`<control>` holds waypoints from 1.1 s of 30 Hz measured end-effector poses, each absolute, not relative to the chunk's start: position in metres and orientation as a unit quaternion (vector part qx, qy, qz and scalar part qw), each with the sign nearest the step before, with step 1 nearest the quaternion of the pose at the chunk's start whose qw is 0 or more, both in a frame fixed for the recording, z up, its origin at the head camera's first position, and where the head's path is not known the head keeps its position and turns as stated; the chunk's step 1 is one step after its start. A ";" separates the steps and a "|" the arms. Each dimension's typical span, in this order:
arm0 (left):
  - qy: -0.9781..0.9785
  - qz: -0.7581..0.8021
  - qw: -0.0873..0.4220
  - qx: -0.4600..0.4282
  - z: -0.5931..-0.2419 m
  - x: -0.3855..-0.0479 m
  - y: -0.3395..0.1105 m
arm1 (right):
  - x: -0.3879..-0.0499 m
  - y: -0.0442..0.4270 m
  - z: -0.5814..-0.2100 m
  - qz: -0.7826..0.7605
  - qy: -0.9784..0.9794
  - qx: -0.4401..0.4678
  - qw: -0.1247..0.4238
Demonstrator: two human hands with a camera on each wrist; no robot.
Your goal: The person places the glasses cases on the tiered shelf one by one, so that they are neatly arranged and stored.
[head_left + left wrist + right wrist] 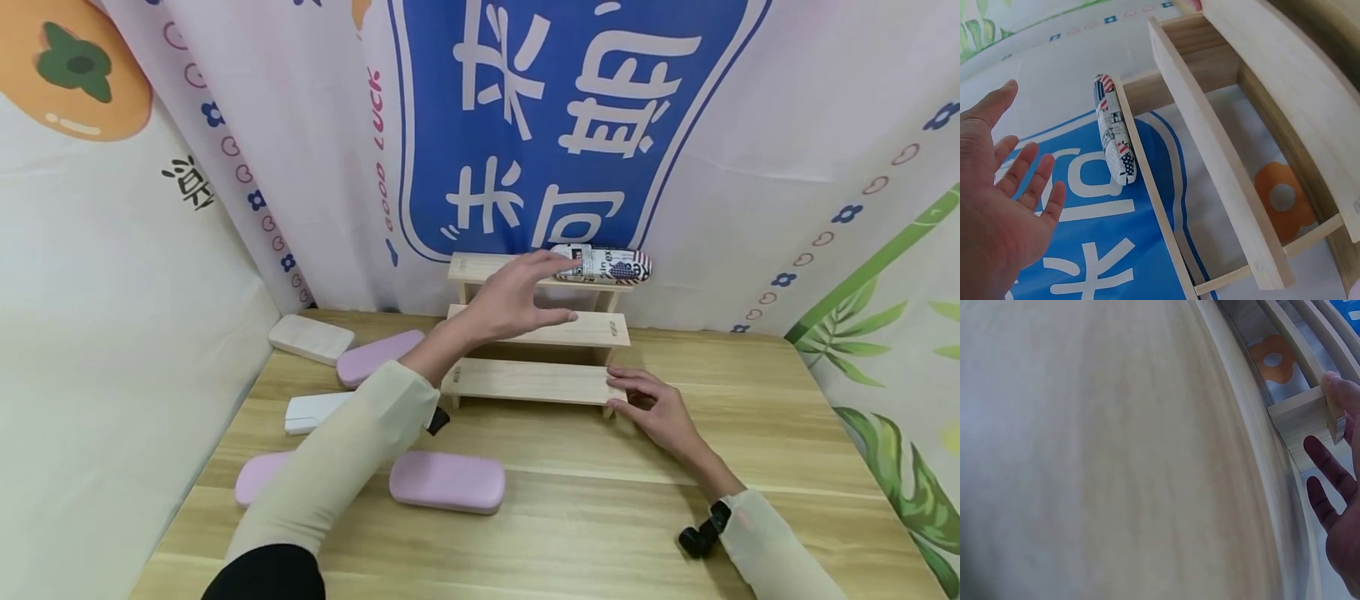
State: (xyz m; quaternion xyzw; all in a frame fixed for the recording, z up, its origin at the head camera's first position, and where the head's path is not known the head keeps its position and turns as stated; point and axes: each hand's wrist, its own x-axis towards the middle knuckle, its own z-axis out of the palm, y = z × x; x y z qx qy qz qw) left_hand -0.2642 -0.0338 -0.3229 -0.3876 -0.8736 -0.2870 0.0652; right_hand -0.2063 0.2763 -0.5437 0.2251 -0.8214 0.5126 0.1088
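Note:
A three-tier wooden rack (536,380) stands at the back of the table. On its top tier lies a patterned glasses case (603,264), also visible in the left wrist view as a printed case (1114,128). My left hand (510,298) is raised over the rack beside the case, fingers spread and holding nothing; in the left wrist view a gap shows between the hand (1004,206) and the case. My right hand (660,412) grips the right end of the lowest tier, and the right wrist view shows the thumb of that hand (1344,487) on the board's end (1334,415).
Left of the rack lie a whitish case (311,337), a purple case (375,358) and a white case (315,412). Another purple case (258,477) is partly hidden by my left sleeve. A lilac case (447,482) lies in front of the rack. A printed curtain hangs behind.

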 end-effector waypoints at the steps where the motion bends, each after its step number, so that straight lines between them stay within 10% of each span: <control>1: -0.872 -0.285 0.064 -0.392 -0.324 -0.262 -0.035 | -0.206 0.276 -0.544 0.512 -0.822 0.224 0.109; 33: -0.876 -0.202 0.014 -0.437 -0.378 -0.207 -0.104 | -0.204 0.276 -0.543 0.518 -0.814 0.236 0.116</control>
